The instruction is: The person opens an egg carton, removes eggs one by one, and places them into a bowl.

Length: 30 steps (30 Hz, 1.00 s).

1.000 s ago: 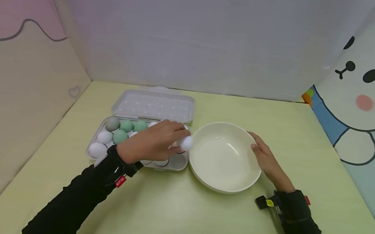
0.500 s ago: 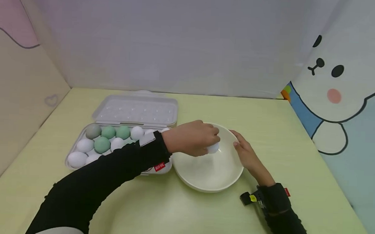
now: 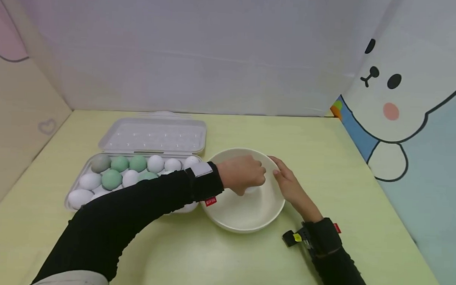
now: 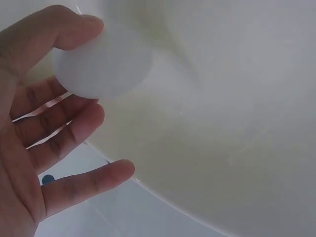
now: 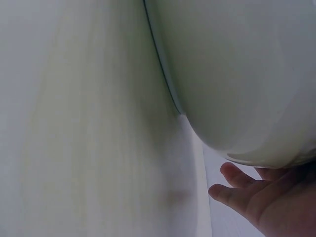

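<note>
My left hand (image 3: 245,174) reaches into the cream bowl (image 3: 248,212) and holds a white egg (image 3: 253,188) low inside it. In the left wrist view the thumb and fingers (image 4: 74,123) pinch the egg (image 4: 111,61) just above the bowl's inner wall (image 4: 222,98). My right hand (image 3: 287,182) rests with relaxed fingers against the bowl's right rim. The right wrist view shows its fingers (image 5: 237,185) under the bowl's outer wall (image 5: 237,74).
An open clear egg tray (image 3: 66,200) lies left of the bowl, its lid (image 3: 153,135) folded back, with several white eggs (image 3: 155,163), green eggs (image 3: 111,178) and one grey egg (image 3: 100,163). Panel walls close in the yellow-green table (image 3: 216,259) on three sides.
My left hand carried the white egg from the tray's right end across into the bowl and lowered it. The right hand stayed on the bowl's rim.
</note>
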Tool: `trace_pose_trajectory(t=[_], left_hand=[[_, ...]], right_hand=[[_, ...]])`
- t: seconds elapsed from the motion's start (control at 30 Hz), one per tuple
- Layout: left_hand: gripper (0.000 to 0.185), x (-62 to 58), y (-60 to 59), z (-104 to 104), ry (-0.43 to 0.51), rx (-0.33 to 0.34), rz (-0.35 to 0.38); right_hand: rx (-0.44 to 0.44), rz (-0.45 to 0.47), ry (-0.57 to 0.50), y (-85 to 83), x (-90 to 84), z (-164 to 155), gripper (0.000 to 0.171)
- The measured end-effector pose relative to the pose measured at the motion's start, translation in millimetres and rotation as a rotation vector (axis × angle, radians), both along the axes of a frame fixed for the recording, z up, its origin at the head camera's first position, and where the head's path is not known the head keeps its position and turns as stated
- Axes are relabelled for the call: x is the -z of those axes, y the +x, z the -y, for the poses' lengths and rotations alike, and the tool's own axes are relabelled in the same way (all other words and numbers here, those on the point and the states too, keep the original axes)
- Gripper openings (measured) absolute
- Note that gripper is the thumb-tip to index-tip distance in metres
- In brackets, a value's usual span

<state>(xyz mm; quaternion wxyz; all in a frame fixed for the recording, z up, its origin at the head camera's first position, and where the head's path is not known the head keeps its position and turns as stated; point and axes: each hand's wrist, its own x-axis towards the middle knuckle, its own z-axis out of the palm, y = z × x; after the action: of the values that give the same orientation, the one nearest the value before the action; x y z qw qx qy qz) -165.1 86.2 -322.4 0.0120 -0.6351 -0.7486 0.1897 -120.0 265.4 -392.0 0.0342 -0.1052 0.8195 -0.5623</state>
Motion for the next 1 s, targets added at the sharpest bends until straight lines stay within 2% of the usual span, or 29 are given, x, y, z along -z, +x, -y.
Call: trace_pose_trajectory(t=[0.17, 0.3, 0.6, 0.7, 0.8, 0.87, 0.93, 1.0], left_hand=[[0.025, 8.1, -1.0, -2, -0.033, 0.023, -0.068], [0.030, 14.7, 0.0, -2, -0.064, 0.034, -0.092], [0.032, 23.2, 5.8, -1, -0.092, 0.009, -0.176], [0.036, 13.5, 6.3, 5, -0.062, -0.025, -0.134], [0.032, -10.1, 5.1, 22, 0.046, -0.096, -0.063], [0.020, -27.8, 3.2, 40, 0.166, -0.138, -0.038], [0.014, -41.5, 1.0, 61, 0.253, -0.174, -0.068], [0.015, -49.4, -1.6, 83, 0.303, -0.199, -0.120]], right_hand=[[0.008, -0.015, 0.013, -4.2, 0.2, 6, 0.040], [0.009, -0.013, 0.009, -6.5, 1.1, 10, 0.040], [0.018, 0.007, 0.017, -7.0, 6.2, 13, 0.039], [0.013, 0.019, 0.022, -4.9, 6.7, 13, 0.040], [0.002, 0.035, 0.020, -2.6, 6.0, 11, 0.041], [0.000, 0.043, 0.017, -1.3, 5.5, 8, 0.042], [0.000, 0.042, 0.013, 0.2, 4.5, 5, 0.042], [0.008, 0.039, 0.015, 1.6, 3.5, 2, 0.042]])
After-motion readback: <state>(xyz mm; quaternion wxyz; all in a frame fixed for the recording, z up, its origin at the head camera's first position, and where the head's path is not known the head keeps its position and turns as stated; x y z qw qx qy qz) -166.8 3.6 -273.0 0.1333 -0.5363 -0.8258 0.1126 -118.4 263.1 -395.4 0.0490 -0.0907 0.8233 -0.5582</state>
